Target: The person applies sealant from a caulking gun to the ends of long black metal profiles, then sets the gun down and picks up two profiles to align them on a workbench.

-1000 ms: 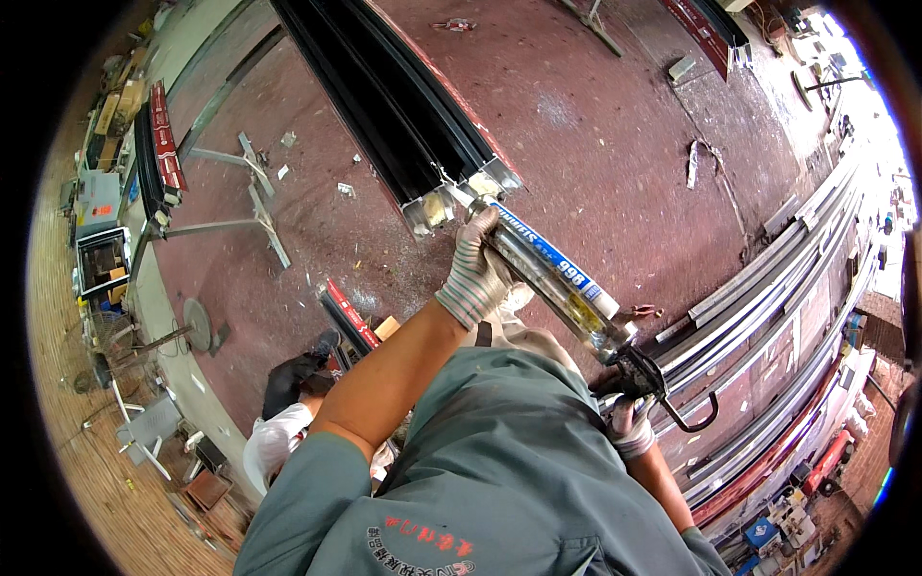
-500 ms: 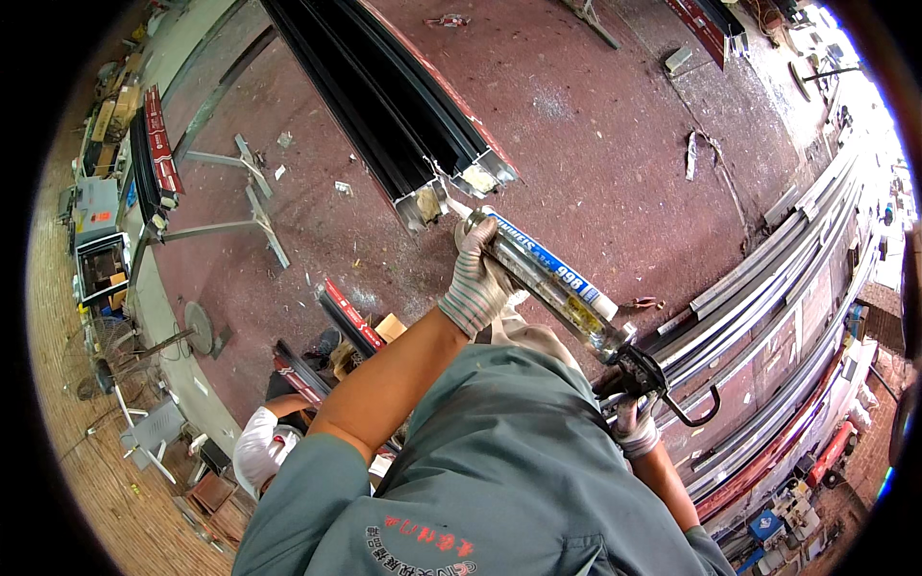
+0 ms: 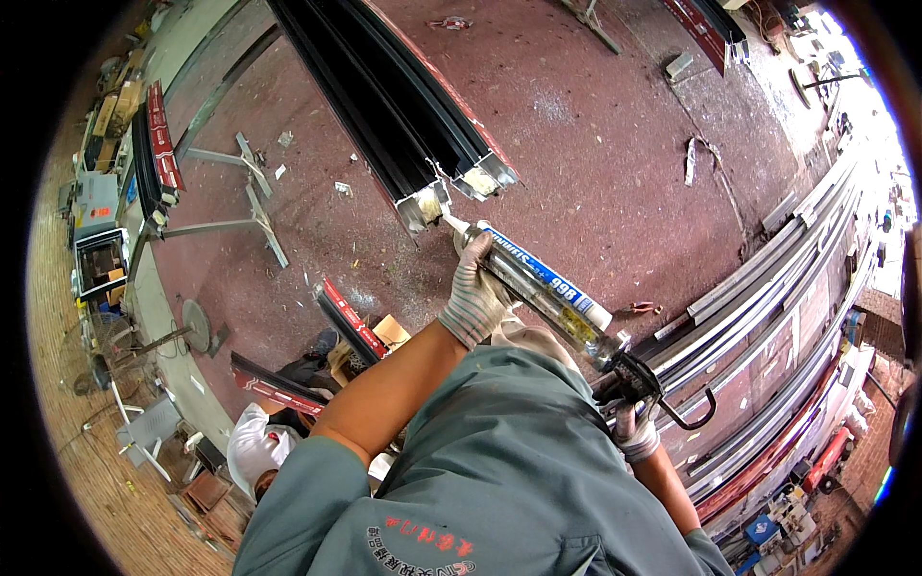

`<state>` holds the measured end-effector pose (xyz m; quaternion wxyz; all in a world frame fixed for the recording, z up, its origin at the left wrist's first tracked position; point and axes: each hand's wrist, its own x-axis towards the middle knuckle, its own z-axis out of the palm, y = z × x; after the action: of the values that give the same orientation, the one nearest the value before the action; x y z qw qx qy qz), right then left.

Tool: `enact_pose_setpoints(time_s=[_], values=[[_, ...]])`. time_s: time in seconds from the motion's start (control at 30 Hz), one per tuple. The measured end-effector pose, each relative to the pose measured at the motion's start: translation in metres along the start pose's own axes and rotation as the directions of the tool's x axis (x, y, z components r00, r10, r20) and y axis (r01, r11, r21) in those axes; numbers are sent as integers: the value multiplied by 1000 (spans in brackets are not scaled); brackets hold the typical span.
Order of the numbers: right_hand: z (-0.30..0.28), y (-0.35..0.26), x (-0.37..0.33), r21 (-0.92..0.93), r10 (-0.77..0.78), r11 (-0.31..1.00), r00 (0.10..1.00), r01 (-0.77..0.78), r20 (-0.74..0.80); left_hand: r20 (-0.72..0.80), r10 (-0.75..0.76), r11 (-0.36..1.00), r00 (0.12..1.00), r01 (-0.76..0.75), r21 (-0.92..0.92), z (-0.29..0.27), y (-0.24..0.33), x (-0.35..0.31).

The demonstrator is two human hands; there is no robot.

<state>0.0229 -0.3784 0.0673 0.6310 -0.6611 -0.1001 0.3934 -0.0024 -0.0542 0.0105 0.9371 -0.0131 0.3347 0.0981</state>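
My left hand [image 3: 477, 296], in a striped work glove, is wrapped round the front of a caulking gun [image 3: 637, 377]. A sealant tube [image 3: 547, 274] with a blue and white label lies in its barrel. At the rear, my gloved right hand [image 3: 636, 434] is closed round the handle, its fingers partly hidden. The pale nozzle [image 3: 455, 224] points at the open cut end [image 3: 423, 206] of a long black metal profile [image 3: 370, 106] with red film along its edges. It is at or very near the end's lower right corner; I cannot tell whether it touches. Yellowish filling shows inside the profile's chambers.
A person in a white top [image 3: 257, 444] works at the lower left beside short red-filmed profiles [image 3: 351, 322]. Long metal bars [image 3: 778, 298] lie stacked along the right. Metal stands [image 3: 254, 178] stand at left, near a round-based pole [image 3: 196, 324]. Pliers [image 3: 643, 308] lie on the red floor.
The nozzle has shifted slightly left and down across the profile's end. At the lower left, the short profile near the other person has swung left.
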Motion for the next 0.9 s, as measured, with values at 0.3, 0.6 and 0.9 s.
enact_pose_setpoints(time_s=[0.3, 0.6, 0.9], values=[[8, -5, 14, -127, -84, 989, 996, 82, -14, 43, -12, 1000, 999, 12, 11, 14, 23, 8], [10, -11, 15, -175, -95, 980, 995, 91, -14, 48, -21, 1000, 999, 20, 16, 8, 18, 9], [8, -14, 8, -108, -2, 994, 999, -3, -41, 55, 61, 998, 997, -61, -16, -11, 1, 7]])
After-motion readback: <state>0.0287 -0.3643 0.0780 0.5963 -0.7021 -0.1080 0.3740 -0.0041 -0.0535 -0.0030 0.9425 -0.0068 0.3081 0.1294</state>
